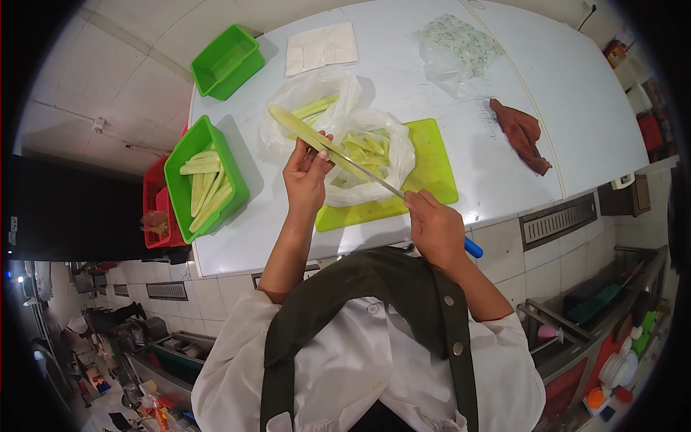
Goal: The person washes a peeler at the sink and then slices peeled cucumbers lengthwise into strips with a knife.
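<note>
My left hand (308,171) is closed around a long pale green vegetable piece (296,127), which looks like a split cucumber. My right hand (435,227) grips a knife (385,184); a blue end shows beyond the wrist, in line with the blade. The blade lies along the piece, and its tip is near my left fingers. Beneath is an open plastic bag (407,147) of yellow-green scraps (368,150), partly on a lime-green cutting board (434,162). Just behind it, another plastic bag (277,90) holds more long pieces (320,106).
On the left, a green basket (239,189) contains several pale strips (205,183), with red crates (155,187) beside it. Farther back are a green bin (229,63), a white folded cloth (322,47) and a crumpled plastic bag (457,54). A brown cloth (520,135) lies right.
</note>
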A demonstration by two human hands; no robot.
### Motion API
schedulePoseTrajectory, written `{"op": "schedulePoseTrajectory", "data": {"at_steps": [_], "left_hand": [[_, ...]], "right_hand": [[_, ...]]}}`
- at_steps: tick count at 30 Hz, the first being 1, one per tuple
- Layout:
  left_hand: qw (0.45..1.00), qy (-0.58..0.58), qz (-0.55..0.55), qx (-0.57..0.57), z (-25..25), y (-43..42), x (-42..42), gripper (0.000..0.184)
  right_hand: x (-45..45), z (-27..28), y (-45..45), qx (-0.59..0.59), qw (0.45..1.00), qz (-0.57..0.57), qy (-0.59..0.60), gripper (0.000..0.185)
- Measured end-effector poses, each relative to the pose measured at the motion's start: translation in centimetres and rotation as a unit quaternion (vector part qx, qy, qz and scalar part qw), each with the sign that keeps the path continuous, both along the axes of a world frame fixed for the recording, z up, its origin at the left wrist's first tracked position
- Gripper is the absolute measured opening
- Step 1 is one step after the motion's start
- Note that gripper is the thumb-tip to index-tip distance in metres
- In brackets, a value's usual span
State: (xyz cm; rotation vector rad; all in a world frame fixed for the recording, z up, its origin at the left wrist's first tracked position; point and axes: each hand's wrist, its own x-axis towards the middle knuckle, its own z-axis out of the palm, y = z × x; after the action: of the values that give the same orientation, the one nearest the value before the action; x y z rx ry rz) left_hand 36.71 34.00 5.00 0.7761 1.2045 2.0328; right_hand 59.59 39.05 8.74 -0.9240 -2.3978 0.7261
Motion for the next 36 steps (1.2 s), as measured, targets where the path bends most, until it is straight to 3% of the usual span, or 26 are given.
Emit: {"op": "schedulePoseTrajectory", "data": {"at_steps": [6, 12, 15, 18, 21, 24, 30, 36], "left_hand": [[0.998, -0.066, 0.021, -0.005, 0.7, 0.2, 0.7, 0.05], [0.976, -0.082, 0.022, -0.2, -2.5, 0.3, 1.0, 0.051], [0.962, -0.067, -0.008, -0.263, -3.3, 0.2, 1.6, 0.054], [0.955, -0.098, -0.044, -0.278, -3.4, -0.1, 2.7, 0.053], [0.957, -0.112, -0.071, -0.259, -3.7, -0.1, 2.5, 0.052], [0.953, -0.095, -0.058, -0.283, -3.4, 0.1, 2.3, 0.051], [0.955, -0.092, -0.055, -0.276, -2.8, 0.4, 2.3, 0.051], [0.948, -0.098, -0.122, -0.278, -2.4, -0.2, 1.9, 0.046]], "right_hand": [[-0.2, -2.1, -0.6, -0.015, 0.999, -0.019, 0.036, 0.014], [0.5, -7.7, -1.6, 0.085, 0.995, -0.061, -0.001, 0.02], [1.4, -8.8, -2.2, 0.072, 0.99, -0.114, -0.044, 0.018], [2.6, -7.4, -1.0, -0.044, 0.987, -0.155, 0.004, 0.013], [3.3, -5.8, -1.2, -0.183, 0.975, -0.126, 0.025, 0.014], [3.1, -5.2, -1.6, -0.22, 0.966, -0.117, 0.064, 0.012], [1.6, -6.5, -1.7, -0.164, 0.98, -0.067, 0.09, 0.011], [1.3, -7.2, -0.8, -0.146, 0.978, -0.135, 0.063, 0.012]]}}
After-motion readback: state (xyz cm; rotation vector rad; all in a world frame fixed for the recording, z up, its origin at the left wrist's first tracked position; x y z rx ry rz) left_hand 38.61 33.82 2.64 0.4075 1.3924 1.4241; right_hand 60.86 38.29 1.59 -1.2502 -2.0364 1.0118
